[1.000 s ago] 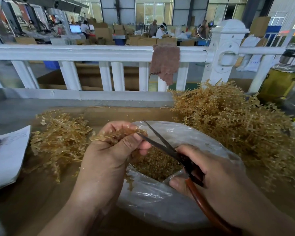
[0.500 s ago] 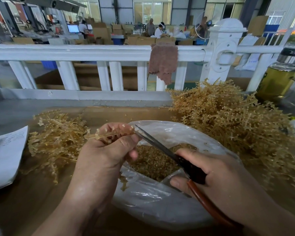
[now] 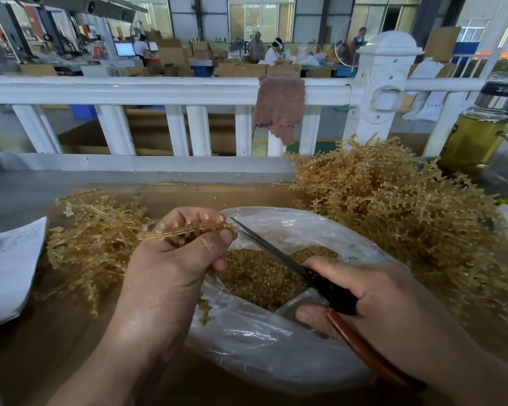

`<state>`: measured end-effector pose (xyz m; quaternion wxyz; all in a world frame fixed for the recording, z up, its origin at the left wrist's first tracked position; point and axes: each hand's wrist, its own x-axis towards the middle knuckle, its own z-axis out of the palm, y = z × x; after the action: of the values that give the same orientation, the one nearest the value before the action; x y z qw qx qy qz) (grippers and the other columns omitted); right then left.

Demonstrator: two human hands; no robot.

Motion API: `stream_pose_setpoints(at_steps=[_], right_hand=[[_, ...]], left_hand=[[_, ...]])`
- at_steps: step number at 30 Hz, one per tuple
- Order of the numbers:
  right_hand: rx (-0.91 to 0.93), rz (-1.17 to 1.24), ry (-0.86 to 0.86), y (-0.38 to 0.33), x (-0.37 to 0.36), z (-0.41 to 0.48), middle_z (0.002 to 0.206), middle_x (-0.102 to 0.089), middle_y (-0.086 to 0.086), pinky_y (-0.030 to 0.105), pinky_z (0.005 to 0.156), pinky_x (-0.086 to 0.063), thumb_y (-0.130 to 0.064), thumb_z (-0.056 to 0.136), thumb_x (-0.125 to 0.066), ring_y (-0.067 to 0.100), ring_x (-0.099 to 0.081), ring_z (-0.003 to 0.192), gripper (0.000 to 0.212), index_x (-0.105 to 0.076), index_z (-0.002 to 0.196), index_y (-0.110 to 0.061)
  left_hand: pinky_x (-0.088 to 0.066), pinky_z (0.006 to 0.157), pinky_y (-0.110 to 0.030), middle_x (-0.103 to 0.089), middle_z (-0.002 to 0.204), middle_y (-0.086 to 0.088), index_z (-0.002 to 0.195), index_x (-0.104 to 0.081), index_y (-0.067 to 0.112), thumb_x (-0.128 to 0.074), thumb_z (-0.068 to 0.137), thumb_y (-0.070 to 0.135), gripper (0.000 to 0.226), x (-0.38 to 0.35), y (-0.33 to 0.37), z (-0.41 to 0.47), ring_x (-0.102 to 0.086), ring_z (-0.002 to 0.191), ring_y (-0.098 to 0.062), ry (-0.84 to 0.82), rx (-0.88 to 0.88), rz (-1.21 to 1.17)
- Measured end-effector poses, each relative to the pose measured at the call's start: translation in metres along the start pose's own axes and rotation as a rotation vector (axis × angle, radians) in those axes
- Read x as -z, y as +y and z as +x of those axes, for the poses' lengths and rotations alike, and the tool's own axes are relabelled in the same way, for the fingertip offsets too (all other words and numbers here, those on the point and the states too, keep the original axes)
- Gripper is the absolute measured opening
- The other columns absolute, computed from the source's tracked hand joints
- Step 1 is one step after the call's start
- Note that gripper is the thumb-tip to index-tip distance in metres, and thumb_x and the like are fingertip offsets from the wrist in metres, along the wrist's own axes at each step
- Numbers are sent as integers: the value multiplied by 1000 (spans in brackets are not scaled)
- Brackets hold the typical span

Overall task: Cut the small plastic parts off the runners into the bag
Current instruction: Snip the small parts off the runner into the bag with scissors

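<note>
1. The step in hand is trimming a single runner. The left hand has its grip clamped on it, thumb over fingers, and holds it level above the far left rim of the bag. Small nubs stand up along the runner.
2. The right hand has its grip closed round the handles of the scissors. The blades lie together, with the tip at the runner's right end, just beside the left fingertips.
3. The bag lies open on the worktop, near and central, with cut parts heaped inside. A big pile of runners sits far right. A thinner pile on the left looks already stripped.
4. The next move probably calls for parting the blades, seating them at the base of the next nub, and snipping above the bag's mouth, clear of the fingers.
</note>
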<state>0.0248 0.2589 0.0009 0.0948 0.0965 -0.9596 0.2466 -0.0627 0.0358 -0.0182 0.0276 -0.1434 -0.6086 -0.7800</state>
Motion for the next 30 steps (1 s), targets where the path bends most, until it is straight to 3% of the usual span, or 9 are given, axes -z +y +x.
stream_pose_setpoints(at_steps=[16, 25, 30], right_hand=[[24, 17, 19, 1, -1, 0, 76, -62, -23, 11, 50, -38, -70, 74, -57, -2, -60, 66, 48, -61, 111, -40], [50, 43, 53, 2, -4, 0, 81, -64, -20, 12, 52, -42, -67, 75, -60, -2, -61, 65, 55, -51, 121, -39], [53, 45, 61, 2, -3, 0, 78, -63, -16, 19, 52, -44, -65, 76, -59, 1, -60, 63, 49, -60, 110, -28]], left_hand=[[-49, 59, -25, -59, 66, -1, 79, -77, 18, -83, 58, 28, 24, -2, 1, -3, -54, 59, -14, -34, 53, -75], [-52, 57, -25, -60, 67, -2, 77, -77, 17, -82, 62, 24, 17, -1, -1, -1, -53, 56, -11, -68, 83, -135], [-52, 55, -25, -60, 68, -4, 76, -77, 17, -82, 65, 14, 12, -1, -1, -1, -53, 54, -11, -87, 99, -176]])
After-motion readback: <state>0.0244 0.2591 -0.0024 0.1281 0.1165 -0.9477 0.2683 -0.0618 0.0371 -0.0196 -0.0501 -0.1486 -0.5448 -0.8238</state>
